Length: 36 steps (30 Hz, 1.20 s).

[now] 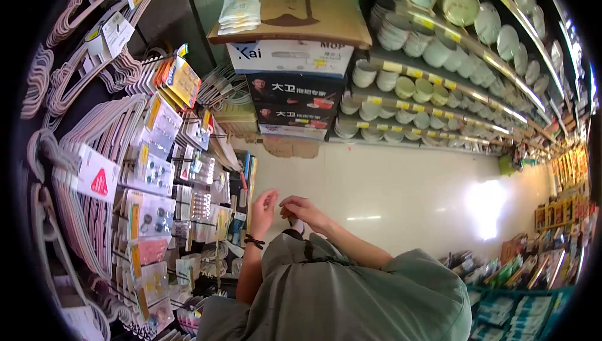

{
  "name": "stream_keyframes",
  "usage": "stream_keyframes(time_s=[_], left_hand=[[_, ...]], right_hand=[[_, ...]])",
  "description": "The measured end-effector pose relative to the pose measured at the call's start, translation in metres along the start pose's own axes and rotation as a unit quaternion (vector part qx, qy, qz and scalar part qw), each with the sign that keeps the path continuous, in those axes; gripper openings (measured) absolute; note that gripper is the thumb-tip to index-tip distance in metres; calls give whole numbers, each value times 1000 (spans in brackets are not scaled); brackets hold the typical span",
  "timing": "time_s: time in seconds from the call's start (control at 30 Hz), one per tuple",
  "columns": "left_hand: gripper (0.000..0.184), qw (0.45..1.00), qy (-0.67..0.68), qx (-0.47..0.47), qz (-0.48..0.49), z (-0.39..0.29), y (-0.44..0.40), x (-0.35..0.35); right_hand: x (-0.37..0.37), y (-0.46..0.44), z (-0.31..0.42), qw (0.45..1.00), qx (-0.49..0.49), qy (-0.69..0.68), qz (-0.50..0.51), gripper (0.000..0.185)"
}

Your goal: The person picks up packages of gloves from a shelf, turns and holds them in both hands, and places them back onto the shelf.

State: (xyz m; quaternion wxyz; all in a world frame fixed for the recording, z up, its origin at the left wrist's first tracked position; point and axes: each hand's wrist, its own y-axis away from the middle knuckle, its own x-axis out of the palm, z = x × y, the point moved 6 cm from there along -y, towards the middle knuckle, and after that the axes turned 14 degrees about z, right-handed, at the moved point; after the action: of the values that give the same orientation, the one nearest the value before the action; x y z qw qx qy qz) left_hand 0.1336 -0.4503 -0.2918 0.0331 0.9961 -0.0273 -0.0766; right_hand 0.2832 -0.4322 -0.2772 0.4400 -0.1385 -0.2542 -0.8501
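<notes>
My left hand [264,204] is raised in front of my body, its fingers loosely bent and nothing visible in them. A dark bracelet [253,241] circles that wrist. Just to its right, a small gap away, my right hand [302,208] reaches across with curved, relaxed fingers and also shows nothing held. Both hands hover over the floor in front of my grey-green shirt [338,297]. Nearest to the left hand is the rack of hanging packaged goods [200,203]; neither hand touches it.
Hangers [94,184] and carded small goods [155,175] fill the left side. Stacked mop boxes [291,96] stand ahead, with white packets [239,12] on top. Shelves of bowls [433,46] line the right. Pale tiled floor [376,184] lies between; more goods [520,272] sit lower right.
</notes>
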Motion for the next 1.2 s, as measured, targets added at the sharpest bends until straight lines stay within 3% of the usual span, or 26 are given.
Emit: stream_keyframes(time_s=[0.13,0.27,0.4,0.57,0.7,0.8,1.03,1.2], left_hand=[[22,995,14,56,-77,-31,-58,-53],[19,986,93,37,-137,-35,-103,-85],[21,984,109,59,-126,-41,-149,-107],[21,979,114,110,-127,-104,-201,-128],[22,970,105,143,-164,-143,-237,-143],[24,961,105,178,-182,-160,-264,-162],[25,957,108,127,-235,-200,-359,-213],[28,918,92,80,-378,-204,-433,-255]], right_hand=[[-13,-60,65,999,-8,-2,33,25],[-29,-101,127,998,-46,-33,13,24],[-44,-127,172,991,-97,-93,12,25],[-51,-154,234,982,-162,-93,31,26],[-69,-190,270,966,-184,-159,90,31],[-93,-216,305,970,-176,-149,72,35],[-151,-283,402,968,-203,-128,74,46],[-187,-322,453,976,-171,-102,83,57]])
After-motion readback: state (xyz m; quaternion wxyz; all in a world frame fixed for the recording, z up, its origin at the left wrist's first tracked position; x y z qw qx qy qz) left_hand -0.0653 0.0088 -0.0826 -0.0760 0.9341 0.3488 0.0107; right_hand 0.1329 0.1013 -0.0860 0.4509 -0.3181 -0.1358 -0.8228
